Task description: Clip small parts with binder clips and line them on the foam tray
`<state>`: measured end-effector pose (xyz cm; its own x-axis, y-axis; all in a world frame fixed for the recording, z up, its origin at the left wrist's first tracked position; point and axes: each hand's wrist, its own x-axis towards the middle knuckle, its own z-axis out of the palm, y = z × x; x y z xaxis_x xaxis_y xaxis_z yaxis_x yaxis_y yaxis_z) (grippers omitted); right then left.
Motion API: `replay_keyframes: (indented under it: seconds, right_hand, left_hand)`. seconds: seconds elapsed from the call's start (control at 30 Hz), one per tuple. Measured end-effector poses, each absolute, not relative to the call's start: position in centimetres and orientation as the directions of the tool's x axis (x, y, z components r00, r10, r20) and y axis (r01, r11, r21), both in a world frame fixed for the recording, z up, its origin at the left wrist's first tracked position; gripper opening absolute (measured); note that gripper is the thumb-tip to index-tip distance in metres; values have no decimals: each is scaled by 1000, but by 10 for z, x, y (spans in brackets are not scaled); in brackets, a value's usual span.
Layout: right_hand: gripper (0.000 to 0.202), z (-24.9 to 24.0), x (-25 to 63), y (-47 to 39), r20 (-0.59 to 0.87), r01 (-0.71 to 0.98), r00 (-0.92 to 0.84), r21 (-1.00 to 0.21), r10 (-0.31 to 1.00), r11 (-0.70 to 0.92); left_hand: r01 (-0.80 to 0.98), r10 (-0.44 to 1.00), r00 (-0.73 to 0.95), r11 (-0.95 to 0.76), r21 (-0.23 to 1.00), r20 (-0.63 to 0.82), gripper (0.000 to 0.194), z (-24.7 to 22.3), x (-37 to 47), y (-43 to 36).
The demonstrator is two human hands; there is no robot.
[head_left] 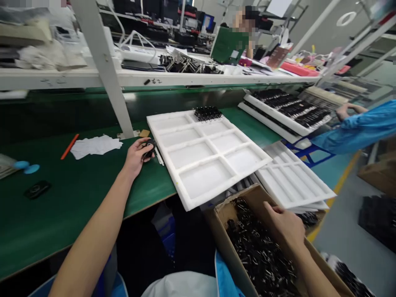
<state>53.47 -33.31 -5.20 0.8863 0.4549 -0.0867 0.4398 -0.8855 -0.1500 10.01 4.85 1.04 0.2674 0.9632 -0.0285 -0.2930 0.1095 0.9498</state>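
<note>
My left hand (137,156) is closed around a small black part (149,150), just beside the left edge of a white foam tray (188,202). The tray has several square compartments. One far compartment holds a cluster of black parts with metal wires (208,113). At the lower right, my right hand (287,225) is curled over the far-right wall of a cardboard box (222,225), its fingers partly hidden. Inside the box lies a heap of black parts with shiny wire pieces (260,247).
Left on the green table (93,194) lie an orange stick (69,147), crumpled white paper (95,146) and a flat black piece (37,189). More foam trays (293,177) are stacked at right. Another person's blue sleeve (365,126) reaches toward a filled tray (293,109). A metal post (105,74) rises behind.
</note>
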Motion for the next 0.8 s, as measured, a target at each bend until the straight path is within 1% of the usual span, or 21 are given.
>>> replay_keyframes:
  seconds: [0.03,0.07,0.1,0.13,0.17,0.2,0.23,0.27,0.3,0.33,0.37,0.43,0.5,0.6,0.7,0.8]
  right_hand:
    - [61,-42,531,-329,-20,424,899,-214,438,-880]
    - [55,-32,526,-323,55,420,904,-311,425,-853]
    - [48,-20,520,-316,132,424,903,-440,409,-792]
    - [40,-8,513,-306,196,429,898,-587,393,-686]
    - [33,4,505,-293,238,424,893,-732,383,-533]
    - [30,15,497,-279,260,398,887,-850,383,-345]
    - [32,25,490,-261,264,344,882,-927,390,-149]
    - [36,34,482,-242,254,269,876,-963,409,22]
    - [39,41,475,-221,240,190,866,-970,439,155]
    - [39,47,467,-199,227,118,847,-962,481,245]
    - [39,51,459,-176,218,57,820,-951,530,302]
    - [38,57,439,-131,199,-46,739,-938,644,343]
    - [36,62,416,-88,165,-131,644,-938,747,320]
    - [33,67,381,-33,39,-218,464,-963,885,157]
    - [35,67,352,6,-64,-260,283,-966,957,12]
    - [45,59,334,27,-71,-293,206,-956,976,-7]
  left_hand:
    - [-281,961,276,108,954,-27,54,10,99,47]
    - [-266,959,283,107,958,-28,54,9,98,46]
    - [-249,956,291,107,962,-31,55,9,97,45]
    - [-233,954,299,108,967,-34,55,9,96,44]
    - [-217,951,306,109,970,-39,55,9,95,43]
    - [-205,949,313,112,972,-43,55,9,95,42]
    - [-198,947,319,114,974,-46,55,10,95,41]
    - [-194,944,325,116,974,-48,56,10,94,41]
    - [-192,943,329,118,974,-49,56,10,94,40]
    - [-192,942,332,119,974,-49,57,11,94,40]
    - [-192,942,333,118,974,-48,58,11,93,40]
    - [-184,941,333,117,976,-50,59,11,93,39]
    - [-160,940,336,121,980,-62,58,11,92,39]
    - [-120,935,344,131,984,-82,57,11,90,39]
    - [-113,933,351,130,985,-83,60,11,89,40]
    - [-120,935,346,124,985,-75,60,11,89,41]
